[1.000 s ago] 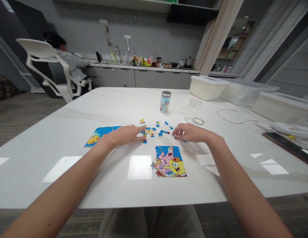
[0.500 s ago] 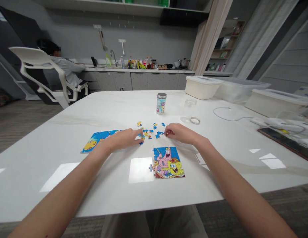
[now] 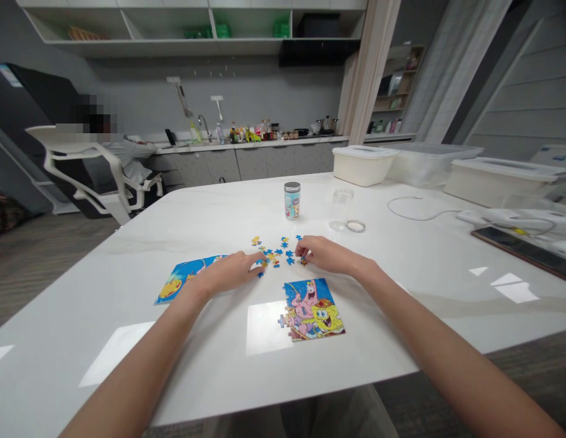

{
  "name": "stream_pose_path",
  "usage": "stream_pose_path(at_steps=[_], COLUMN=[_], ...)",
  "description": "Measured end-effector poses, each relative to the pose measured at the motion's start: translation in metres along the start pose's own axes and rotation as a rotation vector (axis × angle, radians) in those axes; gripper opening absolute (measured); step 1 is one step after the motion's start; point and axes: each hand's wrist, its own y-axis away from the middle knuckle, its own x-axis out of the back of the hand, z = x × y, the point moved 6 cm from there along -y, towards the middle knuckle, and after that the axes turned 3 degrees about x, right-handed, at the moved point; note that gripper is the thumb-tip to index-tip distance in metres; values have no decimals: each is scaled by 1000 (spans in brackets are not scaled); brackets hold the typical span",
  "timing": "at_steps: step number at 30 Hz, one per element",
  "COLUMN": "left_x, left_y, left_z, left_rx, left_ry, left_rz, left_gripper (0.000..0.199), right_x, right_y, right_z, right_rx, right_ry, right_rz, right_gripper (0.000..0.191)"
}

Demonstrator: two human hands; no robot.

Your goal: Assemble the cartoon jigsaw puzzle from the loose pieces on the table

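Note:
Loose jigsaw puzzle pieces [image 3: 278, 252], mostly blue with some yellow, lie scattered between my two hands. My left hand [image 3: 237, 271] rests at the left side of them, thumb and forefinger apart around a few pieces on the table. On the right side, my right hand [image 3: 326, 253] has its fingers bent down and closed at a small dark-coloured puzzle piece [image 3: 303, 262], partly hidden by the fingertips. Nearer to me lies a joined puzzle section [image 3: 314, 310] with a pink and a yellow cartoon figure and a ragged left edge. A blue picture sheet [image 3: 177, 281] is partly covered by my left hand.
A tin with a silver lid [image 3: 292, 201] stands behind the pieces. Right of it are a clear container [image 3: 343, 195] and a ring [image 3: 355, 226]. Storage boxes [image 3: 362, 165], a cable and a phone [image 3: 524, 249] line the right side. A person sits beyond the white table [image 3: 210, 377].
The view has tilted upward, so more of the upper cabinets shows. My right hand has shifted slightly left among the pieces; my left hand stays by the same pieces.

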Motion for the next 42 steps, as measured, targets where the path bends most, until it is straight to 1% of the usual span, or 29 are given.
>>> stream_pose_path(at_steps=[7,13,19,26,29,35,39,42], left_x=[-1,-3,5,10,10,11,12,11], left_y=[-2,-3,1,3,3,4,5,5], left_z=[-4,-4,-2,-2,0,2,3,3], left_rx=[4,11,6,-64,-69,-43,-46,-64], left_ry=[-36,-35,-20,53,78,61,44,45], left_rz=[43,31,34,10,13,3,15,20], left_gripper=[48,53,50,41,37,40,40,39], right_x=[0,0,-1,2,3,3,2,1], right_y=[0,-1,1,3,3,2,2,2], right_z=[0,0,3,1,0,-6,-5,-3], right_rx=[-6,-17,-57,-65,-53,-6,26,22], right_ry=[39,77,78,83,61,-23,24,49], right_rz=[-3,-29,-59,-64,-65,-74,-56,-65], right_gripper=[19,16,15,15,18,24,26,24])
